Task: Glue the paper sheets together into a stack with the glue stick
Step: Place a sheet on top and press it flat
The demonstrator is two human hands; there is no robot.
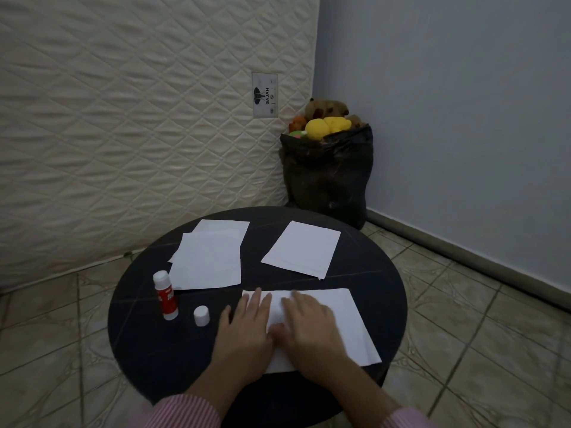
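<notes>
both hands lie flat on the nearest paper sheet (346, 322) at the front of the round dark surface (139, 335) — the left hand (247, 327) over the sheet's left edge, the right hand (309, 324) just beside it, thumbs touching or nearly so. the fingers of each hand are straight and slightly spread, pressing down on the paper and curled round nothing. left of the hands the glue stick (166, 295) stands upright with its white top uncovered, and its white cap (201, 315) stands apart between the stick and the left hand. farther back on the left lies a pile of sheets (207, 261), loosely overlapped, its near corner just behind the glue stick; on the right at the back lies another sheet pile (301, 248), turned at an angle and apart from the rest. striped pink sleeves (185, 410) show at the bottom edge. behind the surface a quilted mattress (139, 118) leans upright, and a dark bag (327, 174) full of soft toys (327, 123) sits on the tiled floor (463, 304) in the corner.
</notes>
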